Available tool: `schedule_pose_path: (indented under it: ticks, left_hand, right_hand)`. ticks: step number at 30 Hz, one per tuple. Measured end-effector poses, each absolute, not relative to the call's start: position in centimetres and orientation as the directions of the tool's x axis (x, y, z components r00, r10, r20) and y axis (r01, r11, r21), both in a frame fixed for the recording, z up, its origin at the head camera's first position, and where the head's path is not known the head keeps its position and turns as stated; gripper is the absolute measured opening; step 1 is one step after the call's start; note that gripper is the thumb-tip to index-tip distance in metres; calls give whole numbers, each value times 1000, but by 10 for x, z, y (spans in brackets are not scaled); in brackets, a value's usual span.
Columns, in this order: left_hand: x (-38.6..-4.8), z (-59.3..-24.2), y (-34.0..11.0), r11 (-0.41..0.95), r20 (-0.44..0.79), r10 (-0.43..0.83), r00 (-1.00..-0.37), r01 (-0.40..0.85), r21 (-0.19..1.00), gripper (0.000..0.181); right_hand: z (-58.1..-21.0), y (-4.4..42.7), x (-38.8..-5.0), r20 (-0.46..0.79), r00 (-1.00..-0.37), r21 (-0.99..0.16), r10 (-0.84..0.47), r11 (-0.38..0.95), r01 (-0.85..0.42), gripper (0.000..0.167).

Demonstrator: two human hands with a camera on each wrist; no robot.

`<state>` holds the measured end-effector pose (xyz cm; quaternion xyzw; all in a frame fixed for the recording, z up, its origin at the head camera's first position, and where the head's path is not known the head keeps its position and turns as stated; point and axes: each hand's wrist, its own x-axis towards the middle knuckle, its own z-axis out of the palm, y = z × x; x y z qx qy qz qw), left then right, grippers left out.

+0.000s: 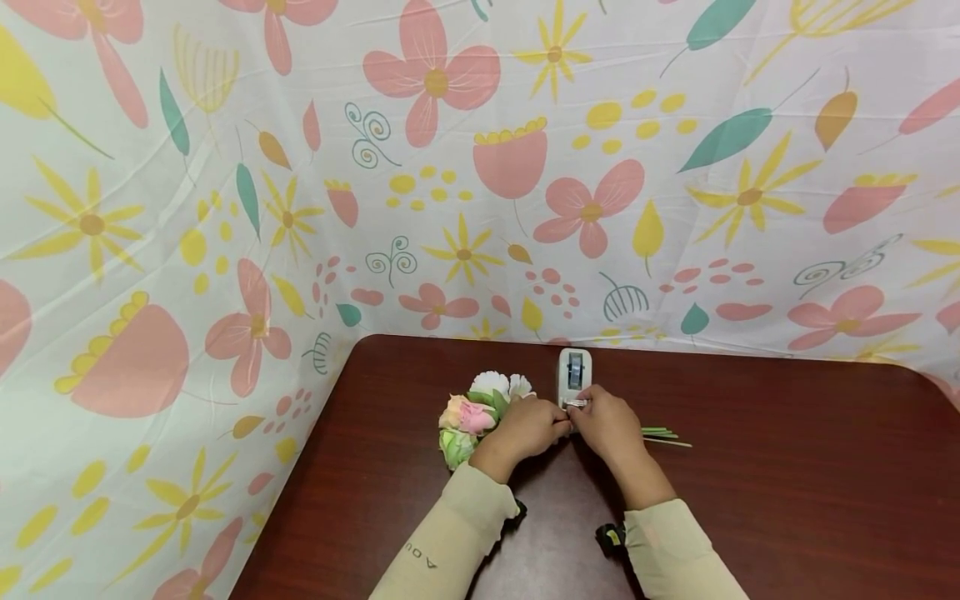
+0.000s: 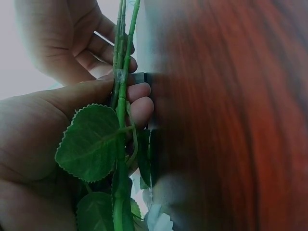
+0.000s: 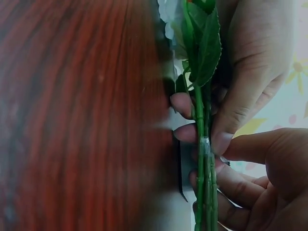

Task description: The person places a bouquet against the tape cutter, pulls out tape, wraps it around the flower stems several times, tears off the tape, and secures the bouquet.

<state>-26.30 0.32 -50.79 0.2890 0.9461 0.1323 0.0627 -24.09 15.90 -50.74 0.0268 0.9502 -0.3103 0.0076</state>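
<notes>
A bunch of artificial flowers (image 1: 467, 415) lies sideways on the table, with white, pink-peach and pale green heads to the left. Its green stems (image 3: 200, 110) run right, beneath both hands. My left hand (image 1: 528, 429) pinches the stems just below the leaves (image 2: 94, 144), thumb on one side and fingertips on the other. Clear tape (image 3: 206, 144) is wrapped round the stems by that thumb. My right hand (image 1: 611, 425) holds the stems beside the tape, its fingers curled behind them. A white tape dispenser (image 1: 575, 371) stands just beyond the hands.
The dark red-brown wooden table (image 1: 787, 467) stretches to both sides of the hands. A flower-patterned cloth (image 1: 510, 250) hangs behind it and along its left side. Stem ends (image 1: 663, 435) stick out to the right of the right hand.
</notes>
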Motion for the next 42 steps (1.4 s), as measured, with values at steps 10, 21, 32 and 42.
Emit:
schedule_pose_path:
  ticks: [10,21,32,42]
  left_hand:
    - [-264,-510,3,800,-34,564,-825,536,268,40]
    - [-265,-511,3,799,-33,562,-826,533,277,42]
    - [-265,-511,4,801,-36,558,-829,526,286,42]
    - [-264,-510,4,797,-34,563,-826,531,287,42]
  right_hand:
    - [-507,154,-241,-10,-996,-564,87,822,77,34]
    - [-506,153,-241,-30,-995,-552,97,828,97,34]
    - [-503,152,-241,-32,-995,-533,96,840,98,32]
    - [-501,152,-241,-35,-995,-526,92,845,97,32]
